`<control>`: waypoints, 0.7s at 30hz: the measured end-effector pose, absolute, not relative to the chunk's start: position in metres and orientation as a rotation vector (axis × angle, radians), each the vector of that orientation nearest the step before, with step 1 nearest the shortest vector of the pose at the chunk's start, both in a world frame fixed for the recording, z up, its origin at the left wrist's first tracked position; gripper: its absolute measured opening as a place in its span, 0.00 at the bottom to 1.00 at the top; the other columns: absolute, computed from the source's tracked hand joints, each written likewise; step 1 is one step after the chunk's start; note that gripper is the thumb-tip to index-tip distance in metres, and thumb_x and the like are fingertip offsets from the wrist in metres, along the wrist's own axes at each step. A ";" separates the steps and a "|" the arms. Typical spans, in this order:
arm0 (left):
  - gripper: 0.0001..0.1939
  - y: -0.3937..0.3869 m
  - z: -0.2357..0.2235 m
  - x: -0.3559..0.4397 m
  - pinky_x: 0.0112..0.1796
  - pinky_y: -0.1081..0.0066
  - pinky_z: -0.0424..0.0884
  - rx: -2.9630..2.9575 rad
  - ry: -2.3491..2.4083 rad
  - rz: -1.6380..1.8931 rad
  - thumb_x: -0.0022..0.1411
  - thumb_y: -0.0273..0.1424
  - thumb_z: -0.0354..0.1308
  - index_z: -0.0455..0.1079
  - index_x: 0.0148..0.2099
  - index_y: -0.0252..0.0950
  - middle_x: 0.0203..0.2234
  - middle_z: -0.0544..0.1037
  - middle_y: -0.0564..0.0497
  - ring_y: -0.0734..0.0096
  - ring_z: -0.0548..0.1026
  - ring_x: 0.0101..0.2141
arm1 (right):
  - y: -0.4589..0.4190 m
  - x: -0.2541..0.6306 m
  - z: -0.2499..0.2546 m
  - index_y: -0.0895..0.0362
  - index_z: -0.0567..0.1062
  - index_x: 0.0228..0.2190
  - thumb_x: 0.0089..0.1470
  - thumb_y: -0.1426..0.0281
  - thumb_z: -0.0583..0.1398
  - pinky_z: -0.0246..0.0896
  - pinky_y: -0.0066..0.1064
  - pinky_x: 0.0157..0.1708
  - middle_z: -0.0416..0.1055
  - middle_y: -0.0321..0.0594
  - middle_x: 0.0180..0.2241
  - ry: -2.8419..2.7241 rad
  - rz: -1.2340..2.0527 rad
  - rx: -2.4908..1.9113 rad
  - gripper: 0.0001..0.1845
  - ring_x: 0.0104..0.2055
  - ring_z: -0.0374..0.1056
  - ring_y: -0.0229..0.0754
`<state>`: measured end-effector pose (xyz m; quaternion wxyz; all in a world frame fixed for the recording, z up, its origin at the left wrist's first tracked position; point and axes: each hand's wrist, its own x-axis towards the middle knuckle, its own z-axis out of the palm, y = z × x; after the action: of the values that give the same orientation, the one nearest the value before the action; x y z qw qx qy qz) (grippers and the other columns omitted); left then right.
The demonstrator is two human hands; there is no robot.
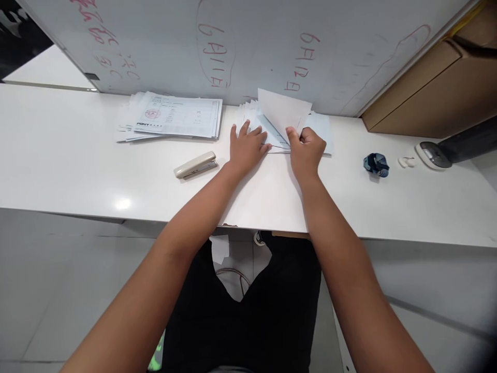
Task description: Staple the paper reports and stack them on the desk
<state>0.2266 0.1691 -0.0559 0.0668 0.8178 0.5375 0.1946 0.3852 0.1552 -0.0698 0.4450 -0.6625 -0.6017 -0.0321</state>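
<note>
A stack of paper forms (324, 135) lies against the whiteboard at the middle of the table. My left hand (248, 147) rests flat on the stack's left part with its fingers spread. In my right hand (306, 150), thumb and curled fingers pinch a sheet of paper (285, 110), lifted and folded back so its plain white side shows. To the left sits a second pile of printed forms (186, 115) with a red round stamp on the top one. A cream stapler (195, 165) lies between that pile and my left forearm.
The whiteboard (264, 46) with red handwriting stands along the back of the white table (77, 155). At right are a cardboard box (423, 88), a dark blue patterned bundle (376, 165), a small white item (406, 162) and a grey-and-white device (434, 155).
</note>
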 end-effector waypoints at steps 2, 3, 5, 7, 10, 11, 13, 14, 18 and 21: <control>0.15 0.169 -0.054 0.228 0.61 0.48 0.38 2.478 1.599 0.580 0.66 0.39 0.48 0.72 0.49 0.45 0.54 0.72 0.50 0.54 0.56 0.62 | 0.155 0.386 -0.069 0.54 0.69 0.28 0.61 0.47 0.42 0.59 0.34 0.32 0.64 0.35 0.23 -1.500 -0.100 -1.644 0.29 0.30 0.64 0.40; 0.14 0.168 -0.052 0.228 0.61 0.48 0.40 2.479 1.593 0.572 0.66 0.38 0.48 0.72 0.48 0.44 0.52 0.74 0.50 0.55 0.59 0.60 | 0.156 0.388 -0.068 0.54 0.70 0.30 0.61 0.47 0.41 0.60 0.36 0.34 0.65 0.37 0.24 -1.503 -0.113 -1.645 0.30 0.31 0.65 0.42; 0.14 0.168 -0.049 0.229 0.60 0.48 0.43 2.476 1.588 0.558 0.66 0.36 0.47 0.74 0.46 0.45 0.48 0.76 0.49 0.55 0.63 0.56 | 0.157 0.392 -0.069 0.54 0.71 0.34 0.62 0.47 0.39 0.61 0.41 0.38 0.66 0.39 0.27 -1.511 -0.173 -1.643 0.31 0.35 0.67 0.45; 0.14 0.168 -0.046 0.230 0.59 0.48 0.46 2.481 1.593 0.544 0.66 0.36 0.47 0.74 0.44 0.44 0.45 0.78 0.49 0.55 0.66 0.52 | 0.159 0.397 -0.071 0.54 0.71 0.38 0.63 0.49 0.35 0.61 0.46 0.42 0.68 0.42 0.29 -1.525 -0.272 -1.638 0.33 0.38 0.68 0.48; 0.15 0.172 -0.042 0.231 0.58 0.48 0.45 2.528 1.596 0.520 0.66 0.35 0.46 0.75 0.43 0.43 0.38 0.79 0.48 0.56 0.68 0.50 | 0.161 0.403 -0.074 0.54 0.71 0.43 0.63 0.51 0.29 0.59 0.53 0.45 0.69 0.45 0.32 -1.530 -0.393 -1.645 0.37 0.42 0.69 0.51; 0.15 0.174 -0.041 0.231 0.58 0.49 0.45 2.566 1.579 0.507 0.66 0.35 0.46 0.76 0.42 0.43 0.37 0.79 0.47 0.56 0.68 0.49 | 0.161 0.404 -0.075 0.54 0.70 0.44 0.63 0.52 0.28 0.58 0.54 0.46 0.69 0.46 0.33 -1.523 -0.414 -1.654 0.38 0.42 0.69 0.52; 0.16 0.179 -0.037 0.231 0.57 0.51 0.49 2.699 1.491 0.444 0.66 0.32 0.45 0.76 0.41 0.41 0.36 0.79 0.46 0.57 0.70 0.47 | 0.161 0.406 -0.076 0.54 0.71 0.45 0.63 0.52 0.28 0.58 0.56 0.46 0.69 0.47 0.35 -1.504 -0.450 -1.673 0.39 0.44 0.69 0.53; 0.16 0.182 -0.035 0.232 0.55 0.52 0.52 2.778 1.430 0.384 0.65 0.31 0.45 0.76 0.41 0.40 0.37 0.79 0.44 0.57 0.71 0.45 | 0.161 0.407 -0.077 0.54 0.71 0.46 0.62 0.53 0.27 0.58 0.56 0.47 0.69 0.47 0.36 -1.505 -0.469 -1.677 0.39 0.45 0.69 0.54; 0.15 0.189 -0.023 0.232 0.44 0.55 0.61 2.980 1.270 0.062 0.61 0.25 0.47 0.76 0.41 0.34 0.38 0.76 0.36 0.54 0.73 0.41 | 0.163 0.412 -0.077 0.54 0.68 0.51 0.62 0.53 0.26 0.58 0.57 0.47 0.69 0.50 0.43 -1.581 -0.528 -1.647 0.40 0.51 0.66 0.57; 0.15 0.190 -0.012 0.230 0.40 0.56 0.62 3.027 1.276 -0.064 0.59 0.25 0.48 0.75 0.41 0.35 0.37 0.76 0.36 0.53 0.73 0.40 | 0.165 0.414 -0.077 0.53 0.65 0.56 0.62 0.54 0.26 0.57 0.56 0.49 0.67 0.50 0.48 -1.614 -0.503 -1.609 0.39 0.56 0.63 0.59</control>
<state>0.2299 0.1899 -0.0125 -0.0720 0.9189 0.3874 -0.0195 0.4144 0.1653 -0.0772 0.3931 -0.6340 -0.6359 -0.1982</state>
